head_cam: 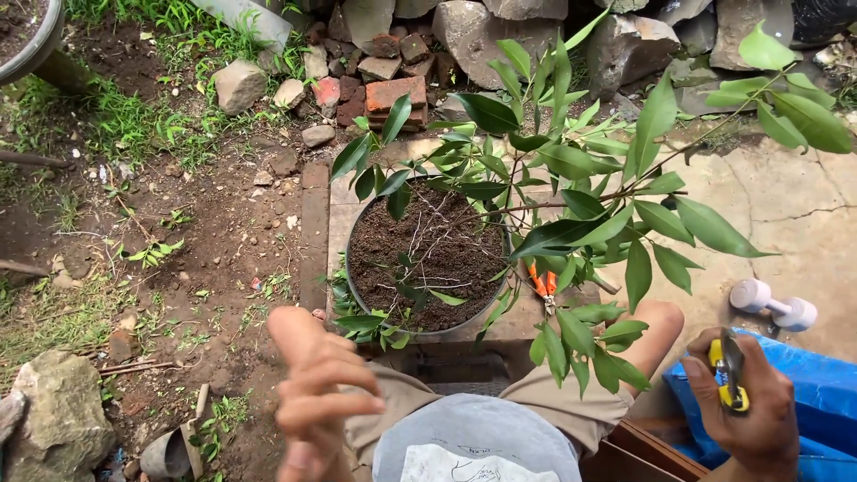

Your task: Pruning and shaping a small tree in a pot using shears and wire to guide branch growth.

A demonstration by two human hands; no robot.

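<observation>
1. The person's right hand (745, 406) was closed in a fist around a yellow-handled cutter (729, 370) at the lower right of the frame, fingers wrapped over the grips; whether the blades were parted could not be told.
2. The left hand (317, 397) was raised empty above the left knee, blurred, fingers loosely curled and partly open, touching nothing.
3. The cutter stood nearly upright in the fist, its long axis running up and down the frame, the dark metal head pointing away from the person toward the plant.
4. A round dark pot (353, 295), filled with brown soil (437, 259), sat on a paving slab (339, 210) just ahead of the person's knees; a small tree (571, 192) with thin branches and glossy green leaves rose from it, spreading right.
5. Orange-handled scissors (543, 284) lay at the pot's right edge under the leaves.
6. A small white dumbbell (773, 303) rested on the concrete, just above a blue tarp (821, 393) beside the right hand.
7. Bricks (393, 94) and stones lay piled beyond the pot.
</observation>
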